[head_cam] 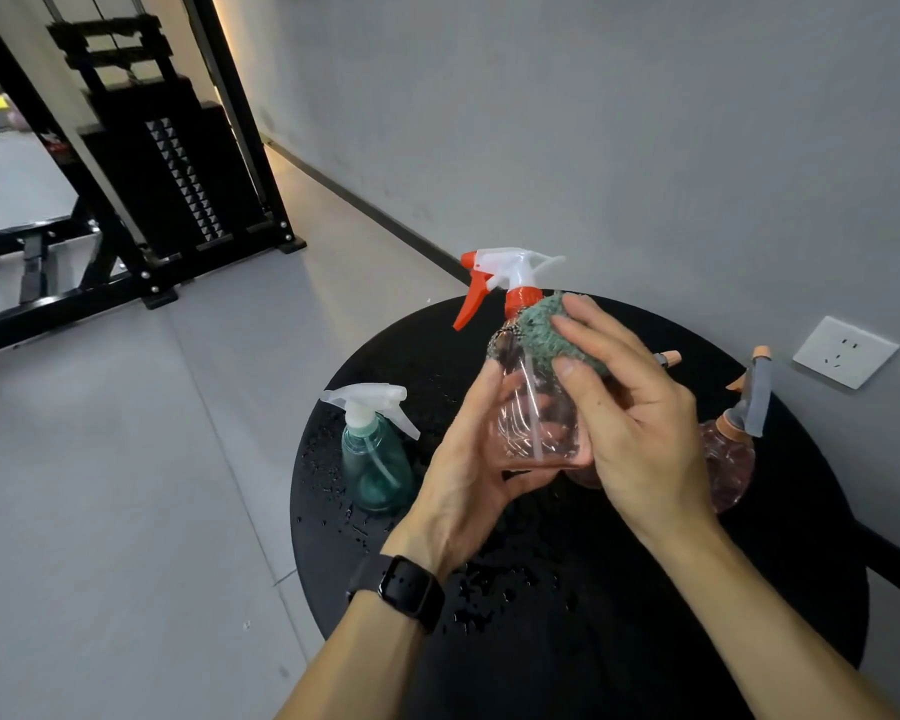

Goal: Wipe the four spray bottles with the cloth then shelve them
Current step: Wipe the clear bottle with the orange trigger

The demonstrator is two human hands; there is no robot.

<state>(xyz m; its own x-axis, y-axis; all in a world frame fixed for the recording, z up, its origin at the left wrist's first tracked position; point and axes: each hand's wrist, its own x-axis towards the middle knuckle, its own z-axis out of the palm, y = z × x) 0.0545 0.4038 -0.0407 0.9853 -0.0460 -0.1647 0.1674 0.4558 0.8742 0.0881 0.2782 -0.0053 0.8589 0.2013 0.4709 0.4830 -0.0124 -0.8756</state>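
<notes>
Clear plastic forms the body of the held spray bottle (533, 407), which carries a white head with an orange trigger and collar and is lifted above the round black table (749, 589). The left hand (468, 475) wraps its fingers round the bottle's lower body, so the base is hidden. The right hand (630, 402) presses a green cloth (541, 330) against the bottle's shoulder, fingers curled over it; most of the cloth lies concealed beneath them. A teal spray bottle (378, 459) with a pale head stands on the table to the left. A pinkish spray bottle (731, 459) with a peach nozzle stands to the right, partly covered by the right hand. Behind that hand a second peach nozzle tip (668, 357) shows; its bottle cannot be made out. Water droplets (489, 600) speckle the tabletop. A black watch (409, 589) circles the left wrist. A wall socket (845, 351) sits at right.
</notes>
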